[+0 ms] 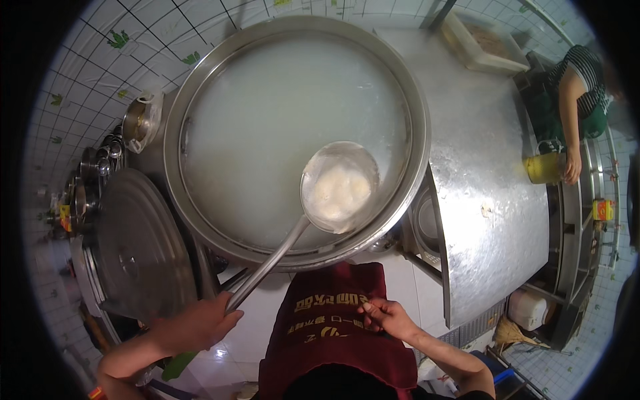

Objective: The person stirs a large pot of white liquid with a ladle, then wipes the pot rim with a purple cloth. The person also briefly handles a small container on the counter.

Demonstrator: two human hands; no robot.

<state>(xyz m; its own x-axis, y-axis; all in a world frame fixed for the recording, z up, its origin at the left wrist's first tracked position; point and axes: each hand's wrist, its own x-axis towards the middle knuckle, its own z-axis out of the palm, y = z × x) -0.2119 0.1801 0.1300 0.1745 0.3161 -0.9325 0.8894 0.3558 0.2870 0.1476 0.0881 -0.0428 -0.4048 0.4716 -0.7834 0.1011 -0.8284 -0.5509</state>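
My left hand (202, 322) grips the long metal handle of a large ladle (272, 265). Pale, rounded lumps of food (341, 190) lie in the ladle's bowl with some liquid. That bowl is over the near right part of a huge round metal pot (172, 165), filled with cloudy whitish liquid (280, 110). In front of the dark red apron (325, 350), my right hand (385, 317) has its fingers curled in, and nothing shows in it. The apron bears yellow writing.
A large round lid (142, 245) stands on edge left of the pot. To the right is a metal worktable (480, 150) with a pale tub (465, 55) at its far end. Across it, another person's hand (572, 165) touches a yellow jug (542, 167). A straw broom (510, 332) is lower right.
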